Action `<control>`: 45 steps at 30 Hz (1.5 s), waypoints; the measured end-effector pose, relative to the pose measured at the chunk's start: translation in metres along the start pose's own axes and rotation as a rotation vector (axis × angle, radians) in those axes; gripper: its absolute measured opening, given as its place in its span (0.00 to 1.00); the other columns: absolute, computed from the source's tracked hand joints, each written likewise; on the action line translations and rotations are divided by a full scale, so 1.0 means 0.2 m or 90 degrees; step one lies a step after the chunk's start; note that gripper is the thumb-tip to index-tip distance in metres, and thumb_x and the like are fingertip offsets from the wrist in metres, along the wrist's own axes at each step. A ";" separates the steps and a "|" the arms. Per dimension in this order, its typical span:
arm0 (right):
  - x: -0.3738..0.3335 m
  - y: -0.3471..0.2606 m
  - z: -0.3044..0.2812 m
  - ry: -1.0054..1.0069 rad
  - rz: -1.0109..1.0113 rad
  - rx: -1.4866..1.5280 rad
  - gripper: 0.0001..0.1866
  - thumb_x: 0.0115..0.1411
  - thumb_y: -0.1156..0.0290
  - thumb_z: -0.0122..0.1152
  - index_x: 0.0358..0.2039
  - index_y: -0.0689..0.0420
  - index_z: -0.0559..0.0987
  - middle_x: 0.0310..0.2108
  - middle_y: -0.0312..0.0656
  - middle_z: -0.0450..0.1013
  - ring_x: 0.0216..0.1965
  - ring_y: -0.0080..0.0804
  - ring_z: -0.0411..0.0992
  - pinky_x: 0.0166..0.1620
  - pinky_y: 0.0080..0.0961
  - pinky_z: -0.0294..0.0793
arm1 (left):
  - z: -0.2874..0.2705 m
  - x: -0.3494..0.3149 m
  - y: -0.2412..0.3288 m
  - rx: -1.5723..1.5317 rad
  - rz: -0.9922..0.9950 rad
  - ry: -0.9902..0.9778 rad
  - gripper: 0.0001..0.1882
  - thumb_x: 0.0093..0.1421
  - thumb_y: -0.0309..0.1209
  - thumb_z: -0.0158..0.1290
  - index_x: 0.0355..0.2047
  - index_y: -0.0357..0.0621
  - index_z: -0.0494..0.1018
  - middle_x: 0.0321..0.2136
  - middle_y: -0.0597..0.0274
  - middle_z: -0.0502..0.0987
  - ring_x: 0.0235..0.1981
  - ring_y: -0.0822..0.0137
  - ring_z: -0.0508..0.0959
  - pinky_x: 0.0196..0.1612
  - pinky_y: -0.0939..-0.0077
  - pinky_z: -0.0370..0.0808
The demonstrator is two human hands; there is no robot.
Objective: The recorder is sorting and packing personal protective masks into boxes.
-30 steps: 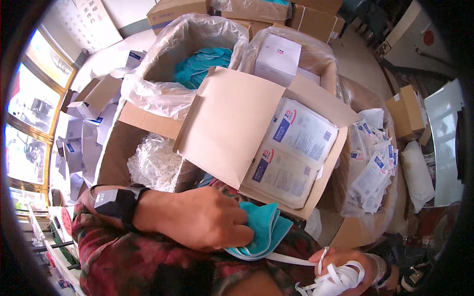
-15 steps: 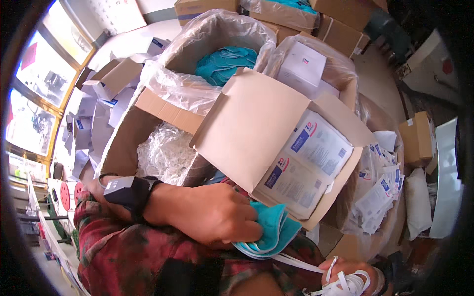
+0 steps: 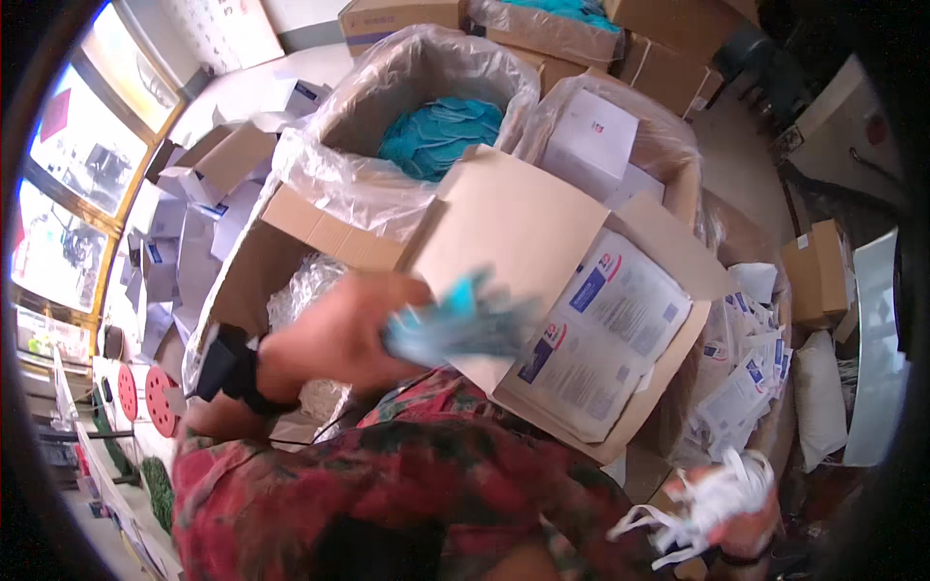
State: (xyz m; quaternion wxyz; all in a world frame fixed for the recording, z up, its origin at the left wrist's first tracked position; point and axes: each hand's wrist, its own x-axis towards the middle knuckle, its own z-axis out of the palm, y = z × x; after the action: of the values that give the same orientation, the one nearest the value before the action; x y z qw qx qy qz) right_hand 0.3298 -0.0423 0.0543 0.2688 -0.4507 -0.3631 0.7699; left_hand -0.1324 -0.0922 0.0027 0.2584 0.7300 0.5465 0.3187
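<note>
My left hand (image 3: pixel 339 329), smeared by motion, grips a small stack of teal face masks (image 3: pixel 455 334). It hangs over the near corner of an open carton (image 3: pixel 518 218), whose lid is folded back. Inside that carton lie printed white packets (image 3: pixel 591 363) in two side-by-side groups. At the lower right my right hand (image 3: pixel 751 533) clutches a bunch of white elastic straps (image 3: pixel 717 494), with loose ends dangling. The straps and the masks are apart. Beneath my left hand, more tangled white straps (image 3: pixel 315 281) fill part of a box.
Beyond the carton stands a plastic-lined box (image 3: pixel 339 179) with teal masks (image 3: pixel 441 136) inside. Right of it, another lined box holds a white carton (image 3: pixel 591 140). Loose packets (image 3: pixel 741 392) lie in a bag at right. Flattened and opened white boxes (image 3: pixel 184 247) pile up at left.
My left hand has lifted the masks up and to the left, away from my lap. My right hand has moved right and slightly up with the straps, which no longer stretch to the masks.
</note>
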 end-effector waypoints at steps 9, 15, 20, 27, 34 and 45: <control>0.35 0.20 0.13 0.058 -0.237 0.042 0.33 0.43 0.66 0.74 0.46 0.65 0.67 0.31 0.53 0.73 0.25 0.50 0.76 0.24 0.49 0.77 | -0.29 0.54 -0.48 -0.466 -0.052 0.531 0.21 0.56 0.30 0.57 0.48 0.32 0.70 0.38 0.56 0.78 0.37 0.68 0.78 0.40 0.73 0.77; 0.36 0.19 0.30 -0.002 -0.177 -0.009 0.31 0.44 0.80 0.66 0.50 0.66 0.66 0.35 0.54 0.75 0.36 0.45 0.77 0.40 0.41 0.79 | -0.38 1.07 -1.30 -0.471 -0.249 0.560 0.26 0.54 0.35 0.61 0.47 0.30 0.70 0.37 0.51 0.77 0.34 0.64 0.79 0.37 0.72 0.78; 0.38 0.19 0.34 0.055 -0.197 -0.063 0.28 0.43 0.73 0.71 0.44 0.68 0.70 0.32 0.49 0.76 0.31 0.38 0.77 0.37 0.33 0.78 | -0.06 1.08 -1.51 -0.170 -0.357 0.683 0.23 0.55 0.36 0.61 0.44 0.32 0.69 0.34 0.55 0.77 0.31 0.66 0.77 0.31 0.76 0.75; 0.56 0.21 0.36 0.043 -0.203 -0.060 0.24 0.50 0.72 0.65 0.46 0.68 0.69 0.35 0.50 0.75 0.32 0.41 0.77 0.37 0.39 0.80 | 0.08 0.64 -0.84 -0.524 -0.205 0.443 0.09 0.59 0.31 0.56 0.35 0.39 0.72 0.24 0.64 0.75 0.25 0.75 0.72 0.29 0.81 0.69; 0.88 0.31 0.45 -0.092 -0.229 0.011 0.28 0.63 0.51 0.52 0.53 0.62 0.67 0.44 0.46 0.73 0.40 0.37 0.74 0.41 0.35 0.76 | 0.42 0.36 -0.08 -0.410 0.050 0.128 0.32 0.54 0.40 0.62 0.55 0.41 0.62 0.43 0.57 0.73 0.43 0.68 0.74 0.45 0.73 0.72; 0.85 0.47 0.57 -0.281 -0.282 -0.234 0.25 0.63 0.55 0.54 0.52 0.61 0.67 0.47 0.40 0.68 0.50 0.29 0.66 0.55 0.28 0.63 | 0.58 0.29 0.00 -0.174 0.100 0.084 0.36 0.48 0.23 0.61 0.59 0.43 0.62 0.56 0.38 0.62 0.54 0.42 0.69 0.52 0.64 0.70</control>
State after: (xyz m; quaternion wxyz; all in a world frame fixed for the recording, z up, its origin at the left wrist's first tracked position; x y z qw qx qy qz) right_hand 0.1437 -0.0086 -0.0676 0.2587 -0.2248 -0.6339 0.6933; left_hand -0.0345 -0.0403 -0.0647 0.2935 0.7060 0.4552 0.4562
